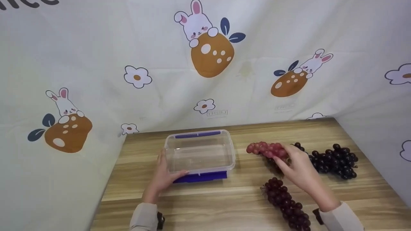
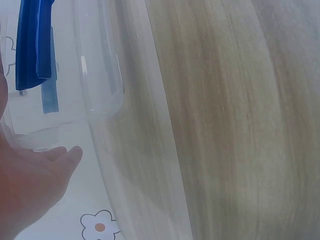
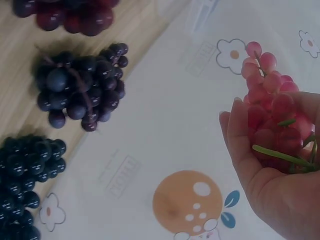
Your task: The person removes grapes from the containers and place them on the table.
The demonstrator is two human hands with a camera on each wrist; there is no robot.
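Observation:
A clear rectangular plastic container [image 1: 200,168] with blue latches stands uncovered on the table. My left hand [image 1: 163,175] holds its near left corner, the thumb along the front and the fingers at the left side. In the left wrist view, the left hand [image 2: 37,180] shows beside the clear wall and a blue latch [image 2: 35,45]. To the right of the container, my right hand [image 1: 298,166] grips a bunch of pinkish-red grapes [image 1: 265,149], raised above the table. The right wrist view shows these grapes [image 3: 270,95] with a green stem inside the curled fingers.
A dark red grape bunch [image 1: 285,203] lies near the front. Black grapes [image 1: 335,160] lie at the right. Another dark bunch [image 3: 80,87] lies between them, partly hidden by my right hand in the head view. A printed cloth [image 1: 160,102] hangs behind the wooden table [image 1: 205,205].

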